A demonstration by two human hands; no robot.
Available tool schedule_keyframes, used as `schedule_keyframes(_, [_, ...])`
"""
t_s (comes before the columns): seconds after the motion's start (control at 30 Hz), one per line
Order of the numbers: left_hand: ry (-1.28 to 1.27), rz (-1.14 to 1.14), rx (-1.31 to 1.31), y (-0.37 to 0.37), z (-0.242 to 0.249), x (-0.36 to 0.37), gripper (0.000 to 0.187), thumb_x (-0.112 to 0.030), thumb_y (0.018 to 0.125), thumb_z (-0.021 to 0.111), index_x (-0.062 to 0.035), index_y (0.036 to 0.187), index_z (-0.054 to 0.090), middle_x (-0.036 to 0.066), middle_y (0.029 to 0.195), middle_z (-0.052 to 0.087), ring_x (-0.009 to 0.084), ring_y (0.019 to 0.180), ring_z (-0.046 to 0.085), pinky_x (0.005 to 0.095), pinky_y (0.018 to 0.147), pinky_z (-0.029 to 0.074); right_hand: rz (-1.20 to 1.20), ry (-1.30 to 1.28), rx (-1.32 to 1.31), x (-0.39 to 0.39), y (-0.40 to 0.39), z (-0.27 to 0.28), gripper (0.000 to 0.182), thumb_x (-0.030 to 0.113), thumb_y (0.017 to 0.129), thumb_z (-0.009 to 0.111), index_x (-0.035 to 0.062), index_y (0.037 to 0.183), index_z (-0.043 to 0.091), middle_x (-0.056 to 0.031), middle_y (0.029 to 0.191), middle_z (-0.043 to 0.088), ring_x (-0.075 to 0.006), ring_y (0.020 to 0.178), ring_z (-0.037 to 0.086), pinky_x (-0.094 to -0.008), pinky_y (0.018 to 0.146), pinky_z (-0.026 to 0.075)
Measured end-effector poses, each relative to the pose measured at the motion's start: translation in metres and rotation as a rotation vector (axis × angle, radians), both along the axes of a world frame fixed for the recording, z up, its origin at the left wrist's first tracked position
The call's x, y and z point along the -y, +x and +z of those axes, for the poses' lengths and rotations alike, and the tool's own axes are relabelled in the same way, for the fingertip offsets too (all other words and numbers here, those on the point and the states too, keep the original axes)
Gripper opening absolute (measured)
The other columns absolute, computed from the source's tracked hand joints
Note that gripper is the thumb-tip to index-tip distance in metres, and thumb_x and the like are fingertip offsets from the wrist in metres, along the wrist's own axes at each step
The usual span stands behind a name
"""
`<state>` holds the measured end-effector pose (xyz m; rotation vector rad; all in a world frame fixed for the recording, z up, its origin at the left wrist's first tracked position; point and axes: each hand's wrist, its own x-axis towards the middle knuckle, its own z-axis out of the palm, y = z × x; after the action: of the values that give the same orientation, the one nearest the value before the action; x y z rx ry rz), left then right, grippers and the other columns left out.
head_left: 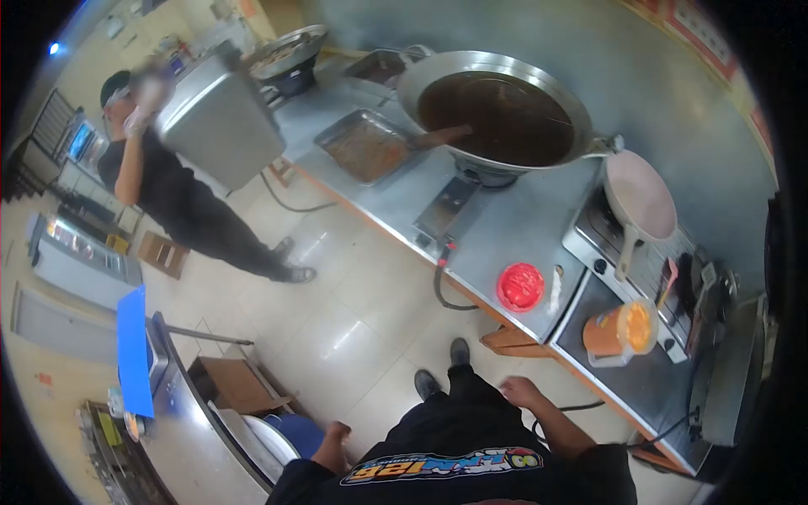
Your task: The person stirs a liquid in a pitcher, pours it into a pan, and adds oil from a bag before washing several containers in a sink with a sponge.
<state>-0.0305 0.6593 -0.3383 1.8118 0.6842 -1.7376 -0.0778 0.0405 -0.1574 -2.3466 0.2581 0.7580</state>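
Observation:
My left hand (337,432) hangs low at my left side, fingers loosely bent, with nothing visible in it. Near it are a blue round item (296,435) and a white basin (268,439). My right hand (522,392) hangs at my right side beside the counter's wooden edge, fingers relaxed and holding nothing I can see. On the counter above it lie a red lid (521,287) and a white-smeared utensil (555,290). To the right, a clear jar of orange paste (622,329) stands open. Neither hand touches these things.
A large wok of dark liquid (497,118) sits on a burner, beside a metal tray (366,146). A pale pan (640,198) rests on a gas stove (602,244). A co-worker (181,181) stands left, near a steel box (220,118). A cardboard box (227,383) lies low left.

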Motion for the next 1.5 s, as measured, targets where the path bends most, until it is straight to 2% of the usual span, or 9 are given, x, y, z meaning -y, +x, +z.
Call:
schedule_keyframes(0.07, [0.236,-0.709,0.229,0.048,-0.012,0.015,0.024,-0.023,0.085,0.060,-0.0106,0.067,0.070,0.011,0.077,0.070,0.0201,0.064,0.067,0.0402,0.059,0.053,-0.253,-0.164,0.163,0.049,-0.125,-0.065,0.025,0.008,0.074,0.052,0.0077,0.091,0.070,-0.0168,0.094,0.066,-0.0330,0.094,0.063,-0.0406,0.083,0.051])
schedule_keyframes(0.23, [-0.026,0.109,0.646,0.104,0.085,0.141,0.041,-0.045,0.094,0.051,-0.0082,0.089,0.068,0.009,0.077,0.066,0.0191,0.063,0.062,0.0343,0.056,0.050,0.220,-0.556,0.117,0.090,-0.498,-0.248,0.020,0.020,0.081,0.056,0.0065,0.085,0.069,-0.0110,0.091,0.070,-0.0269,0.082,0.068,-0.0417,0.073,0.055])
schedule_keyframes(0.43, [-0.056,-0.243,0.328,0.046,0.111,0.294,0.085,-0.069,0.087,0.044,-0.0016,0.137,0.033,0.020,0.120,0.056,0.0342,0.082,0.066,0.0474,0.066,0.055,-0.956,0.122,-0.301,-0.014,-0.561,-0.247,0.027,0.028,0.089,0.056,0.0037,0.095,0.068,-0.0112,0.090,0.069,-0.0243,0.074,0.069,-0.0370,0.066,0.056])
schedule_keyframes(0.5, [-0.079,-0.485,0.222,-0.002,0.101,0.344,0.082,-0.069,0.087,0.043,-0.0005,0.132,0.037,0.020,0.117,0.057,0.0337,0.083,0.065,0.0470,0.069,0.054,-1.735,0.618,-0.444,0.023,-0.512,-0.157,0.036,0.034,0.092,0.057,0.0022,0.107,0.066,-0.0131,0.093,0.068,-0.0225,0.066,0.068,-0.0343,0.064,0.056])
schedule_keyframes(0.57, [-0.106,-0.727,0.134,-0.049,0.098,0.406,0.080,-0.069,0.087,0.043,0.0006,0.126,0.042,0.019,0.114,0.059,0.0333,0.084,0.065,0.0466,0.071,0.053,-1.518,0.441,-0.444,0.067,-0.524,-0.174,0.037,0.035,0.088,0.056,0.0035,0.103,0.068,-0.0194,0.106,0.067,-0.0304,0.102,0.064,-0.0431,0.089,0.050])
schedule_keyframes(0.93, [-0.336,-0.897,-0.619,-0.180,0.233,0.786,0.075,-0.066,0.089,0.041,0.0055,0.098,0.062,0.017,0.098,0.067,0.0307,0.095,0.064,0.0407,0.084,0.051,-1.292,-0.173,-0.094,0.140,-0.689,-0.195,0.038,0.038,0.084,0.063,0.0074,0.105,0.070,-0.0159,0.091,0.071,-0.0292,0.079,0.068,-0.0385,0.075,0.054])
schedule_keyframes(1.0, [-0.589,-1.154,-0.315,-0.222,0.258,0.843,0.062,-0.057,0.094,0.043,0.0008,0.097,0.064,0.014,0.099,0.067,0.0252,0.089,0.067,0.0316,0.078,0.052,-1.222,-0.169,-0.197,0.151,-0.726,-0.171,0.035,0.036,0.084,0.064,0.0045,0.097,0.071,-0.0142,0.086,0.071,-0.0281,0.076,0.067,-0.0388,0.069,0.054])
schedule_keyframes(1.13, [-1.070,-1.113,0.241,-0.315,0.239,0.946,0.039,-0.042,0.093,0.056,-0.0050,0.089,0.066,0.005,0.077,0.065,0.0137,0.070,0.061,0.0283,0.060,0.046,-2.511,0.451,0.421,0.221,-0.751,-0.064,0.034,0.036,0.087,0.063,0.0042,0.100,0.061,-0.0105,0.083,0.065,-0.0188,0.061,0.063,-0.0300,0.048,0.048])
schedule_keyframes(1.5, [-1.162,-0.856,0.924,-0.425,0.206,1.043,0.024,-0.023,0.095,0.059,-0.0020,0.105,0.057,0.003,0.071,0.058,0.0102,0.063,0.055,0.0269,0.056,0.044,-2.017,-0.142,1.070,0.631,-0.863,0.127,0.031,0.033,0.093,0.059,0.0029,0.095,0.063,-0.0018,0.072,0.058,-0.0098,0.064,0.054,-0.0256,0.058,0.043])
